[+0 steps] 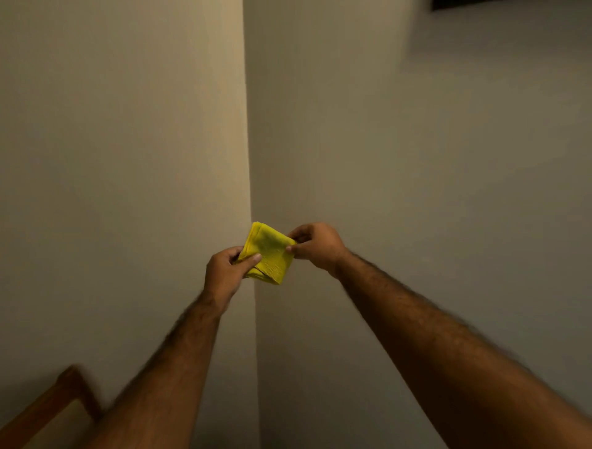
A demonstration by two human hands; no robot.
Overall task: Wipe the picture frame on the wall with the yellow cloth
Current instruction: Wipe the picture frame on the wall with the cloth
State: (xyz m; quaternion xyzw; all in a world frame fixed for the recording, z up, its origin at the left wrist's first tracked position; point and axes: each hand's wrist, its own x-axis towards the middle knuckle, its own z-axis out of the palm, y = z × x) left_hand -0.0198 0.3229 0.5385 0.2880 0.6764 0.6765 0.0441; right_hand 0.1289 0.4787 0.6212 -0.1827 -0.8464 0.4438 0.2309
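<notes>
A folded yellow cloth [268, 253] is held up in front of a wall corner, between both hands. My left hand [226, 272] pinches its lower left corner with thumb on top. My right hand [315, 246] pinches its right corner. A dark strip at the top right edge of the view may be the bottom of the picture frame [464, 4]; only a sliver shows, high on the right wall, far above the hands.
Two plain walls meet in a vertical corner [251, 160] straight ahead. A brown wooden piece of furniture [61, 403] juts in at the bottom left, blurred.
</notes>
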